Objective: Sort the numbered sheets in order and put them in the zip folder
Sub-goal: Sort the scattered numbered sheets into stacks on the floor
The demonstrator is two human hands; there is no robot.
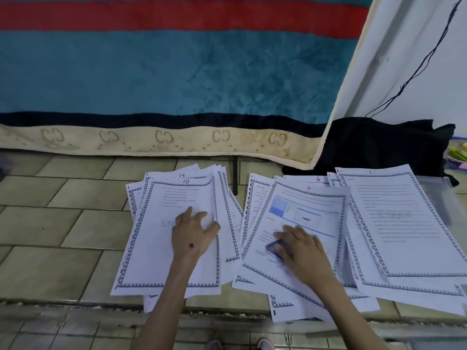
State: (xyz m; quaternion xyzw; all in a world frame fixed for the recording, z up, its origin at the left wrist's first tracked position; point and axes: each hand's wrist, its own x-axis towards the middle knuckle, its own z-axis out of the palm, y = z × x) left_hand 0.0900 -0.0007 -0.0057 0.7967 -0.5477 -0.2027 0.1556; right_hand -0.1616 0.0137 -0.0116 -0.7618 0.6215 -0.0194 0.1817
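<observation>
Head view, one frame. Item: three loose spreads of white printed sheets with blue-grey patterned borders, on a tiled surface in the lower half of the frame.

Left pile [174,233]: top sheet numbered 10 in red, a sheet numbered 14 showing behind it. The left hand [193,234] rests on it, fingers spread wide and lightly bent, pressing, holding nothing.

Middle pile [293,231]: top sheet carries a blue screenshot; a 6 shows behind. The right hand [300,248] lies flat on it, fingers fairly straight; motion blur hides whether they pinch an edge.

Right pile [401,231]: top sheet numbered 1.

Clear plastic zip folder [437,198]: apparently at the right edge, partly under the right pile; unconfirmed.

Hazards, judged: fanned, overlapping sheets may slide together under a pushing palm, mixing piles; the lower sheets overhang the near edge of the surface and could drop; hidden numbers invite misordering; the folder may be buried.
</observation>
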